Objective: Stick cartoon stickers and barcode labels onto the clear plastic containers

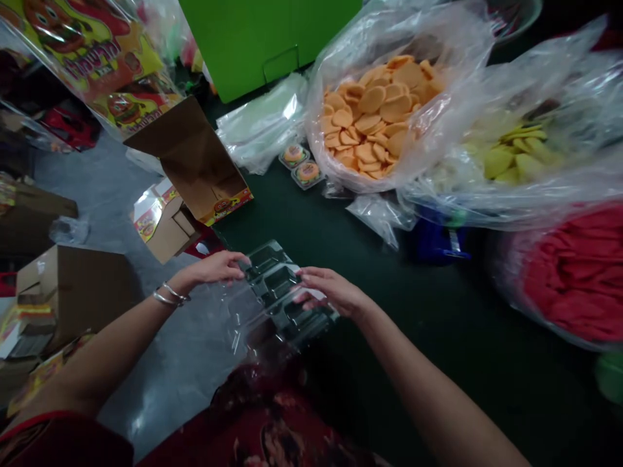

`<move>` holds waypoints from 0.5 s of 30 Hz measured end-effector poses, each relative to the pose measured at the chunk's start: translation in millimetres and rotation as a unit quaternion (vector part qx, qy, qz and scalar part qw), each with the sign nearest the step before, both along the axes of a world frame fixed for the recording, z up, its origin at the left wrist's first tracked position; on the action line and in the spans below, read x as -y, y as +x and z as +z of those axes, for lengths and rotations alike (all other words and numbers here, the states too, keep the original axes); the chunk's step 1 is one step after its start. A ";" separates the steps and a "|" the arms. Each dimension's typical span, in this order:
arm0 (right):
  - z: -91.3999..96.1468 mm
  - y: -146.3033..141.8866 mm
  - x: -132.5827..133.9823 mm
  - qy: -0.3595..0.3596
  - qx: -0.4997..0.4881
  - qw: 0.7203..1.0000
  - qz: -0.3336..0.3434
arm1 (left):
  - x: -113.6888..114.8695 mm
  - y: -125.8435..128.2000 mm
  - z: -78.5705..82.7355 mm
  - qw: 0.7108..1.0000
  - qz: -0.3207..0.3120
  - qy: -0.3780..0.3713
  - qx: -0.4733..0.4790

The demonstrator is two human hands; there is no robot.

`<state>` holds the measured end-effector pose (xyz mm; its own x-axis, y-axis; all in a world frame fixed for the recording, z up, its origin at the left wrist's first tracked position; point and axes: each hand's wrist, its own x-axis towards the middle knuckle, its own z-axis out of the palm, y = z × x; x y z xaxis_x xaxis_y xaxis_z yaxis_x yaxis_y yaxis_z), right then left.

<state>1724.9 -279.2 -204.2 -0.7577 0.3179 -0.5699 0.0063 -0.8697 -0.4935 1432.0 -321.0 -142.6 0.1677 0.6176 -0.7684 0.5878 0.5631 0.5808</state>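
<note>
At the near edge of the dark green table [438,337], a clear plastic compartment tray [280,292] is held between both hands, partly over the table edge and above the person's lap. The left hand [219,267] is laid on the tray's far-left corner with fingers curled lightly over the rim; the right hand [331,290] is spread over its right side, fingertips pressing on the top, not closed tight. The compartments appear empty. The step in hand is judged to be the setting out or separating of a tray. A steady, flat placement would be called for next, since the thin plastic will flex. Beyond it, two small packed burger candies [302,165] lie beside a bag of orange discs [374,117]; a bag of yellow pieces [516,152] and red pieces [579,272] lie to the right.
</note>
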 end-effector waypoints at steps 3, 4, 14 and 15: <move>-3.6 -1.9 -2.8 -0.024 -0.017 0.999 -0.044 | -11.6 -28.7 -0.1 0.999 0.009 0.009 -0.030; -5.3 -3.5 -0.4 -0.034 -0.024 0.997 -0.063 | -14.7 -36.4 -0.4 0.999 0.013 0.014 -0.039; -14.3 -51.9 15.5 -0.078 -0.027 0.983 -0.166 | -28.4 -78.6 10.6 0.995 0.059 0.019 -0.076; -13.9 -55.0 12.8 -0.079 -0.029 0.983 -0.165 | -29.3 -81.3 12.6 0.995 0.070 0.014 -0.075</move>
<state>1669.8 -292.0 -218.2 -0.6612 0.4624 -0.5907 -0.3121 -0.8857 -0.3438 1350.7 -291.8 -130.1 -0.0373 0.6485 -0.7603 0.5861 0.6304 0.5090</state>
